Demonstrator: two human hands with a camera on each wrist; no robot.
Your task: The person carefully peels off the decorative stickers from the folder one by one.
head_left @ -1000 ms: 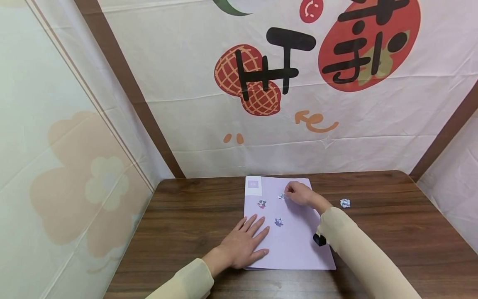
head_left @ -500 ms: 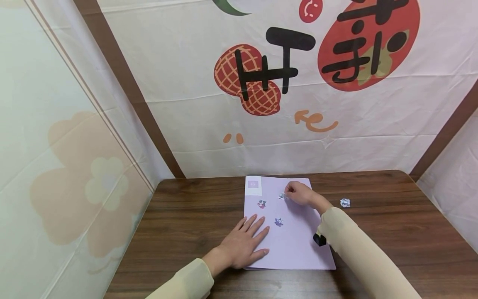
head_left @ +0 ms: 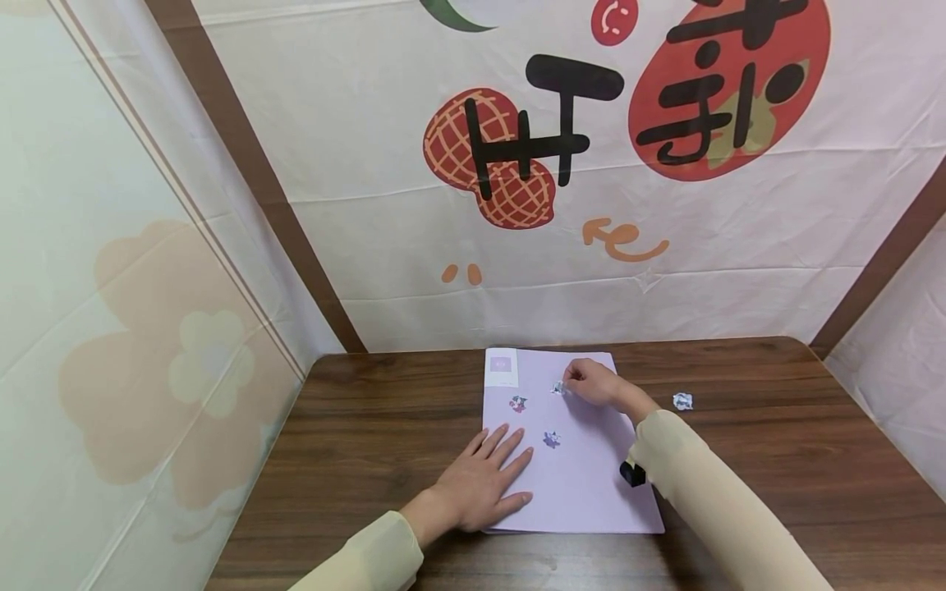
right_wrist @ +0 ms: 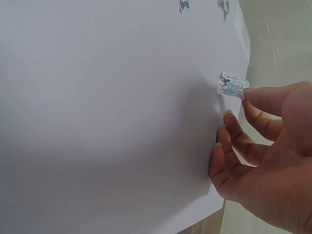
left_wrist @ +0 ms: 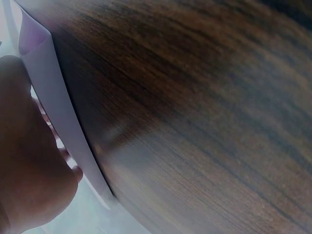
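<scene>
so the right hand (head_left: pixel 591 382) has its thumb and forefinger pinched on the edge of a small bluish sticker (right_wrist: pixel 232 85), which pokes out just left of those fingertips, over the lilac folder (head_left: pixel 591 501). can't really tell if its far edge touches the folder. left hand (head_left: pixel 480 484) is flat on the folder's near left part, fingers straight and spread apart. a reddish sticker (head_left: pixel 519 404) is just beyond its fingertips, a purple sticker (head_left: pixel 552 440) just to their right. another pale sticker (head_left: pixel 683 401) lies on the table (head_left: pixel 369 402), well right of the right hand.
</scene>
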